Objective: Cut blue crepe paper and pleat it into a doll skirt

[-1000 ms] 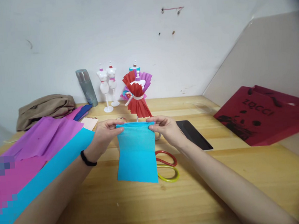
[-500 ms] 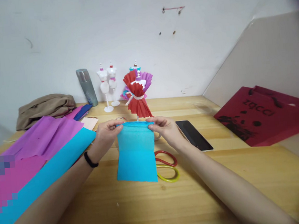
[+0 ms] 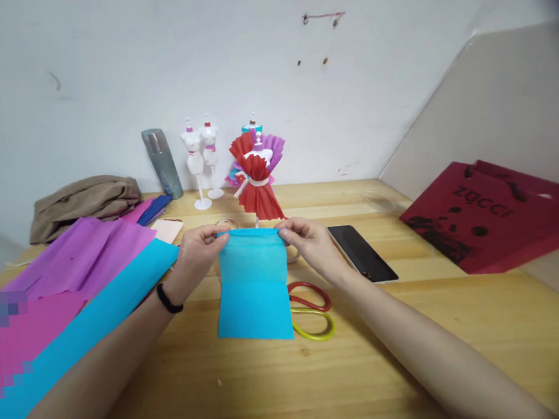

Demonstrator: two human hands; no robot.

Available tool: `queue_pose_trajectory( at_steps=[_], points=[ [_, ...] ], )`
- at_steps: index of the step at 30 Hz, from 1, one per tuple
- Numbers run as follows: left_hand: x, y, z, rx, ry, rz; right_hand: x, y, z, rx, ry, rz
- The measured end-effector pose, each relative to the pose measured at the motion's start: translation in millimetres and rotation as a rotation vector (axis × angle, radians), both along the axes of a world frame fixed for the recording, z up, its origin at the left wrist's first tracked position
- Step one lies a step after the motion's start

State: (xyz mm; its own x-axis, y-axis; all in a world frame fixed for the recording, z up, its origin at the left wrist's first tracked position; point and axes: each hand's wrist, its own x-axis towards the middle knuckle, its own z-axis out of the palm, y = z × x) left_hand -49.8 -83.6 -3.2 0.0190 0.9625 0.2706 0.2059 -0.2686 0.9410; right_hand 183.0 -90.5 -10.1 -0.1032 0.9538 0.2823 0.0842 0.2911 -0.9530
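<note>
A rectangular sheet of blue crepe paper [image 3: 254,302] hangs between my hands, its far edge folded over into a narrow strip. My left hand [image 3: 199,249] pinches the left end of that fold between thumb and fingers. At the fold's right end, my right hand [image 3: 307,239] grips it the same way. The red and yellow handles of a pair of scissors [image 3: 322,309] stick out from beneath the sheet's right side; the blades are hidden. Just behind the fold stands a small dress form [image 3: 259,185] wearing a red pleated paper dress.
Purple paper [image 3: 87,257] and a long blue sheet [image 3: 122,306] lie on the left, near a brown cloth [image 3: 85,202] and a flask [image 3: 162,164]. White dress forms [image 3: 195,158] stand by the wall. A phone [image 3: 364,253] and a red paper bag [image 3: 493,218] are on the right.
The folded strip at the far edge has shifted slightly between my fingertips, its stacked layers showing less. Both hands stay nearly in place, and nothing else has moved.
</note>
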Motion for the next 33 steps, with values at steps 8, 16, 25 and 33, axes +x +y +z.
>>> queue_pose_trajectory(
  at_steps=[8,16,25,33],
  points=[
    [-4.1,4.6,-3.3,0.126,0.183,-0.089,0.9,3.2,-1.3,0.095,-0.103,-0.011],
    [-5.7,2.5,6.9,0.031,0.186,-0.11,1.3,3.7,-0.1,-0.077,0.036,0.093],
    [-2.5,-1.9,9.6,0.126,0.226,-0.048,0.7,6.6,-2.3,-0.09,0.099,0.082],
    [-1.1,-1.1,7.5,0.124,0.086,-0.035,-0.1,4.2,0.5,-0.117,0.171,0.07]
  ],
)
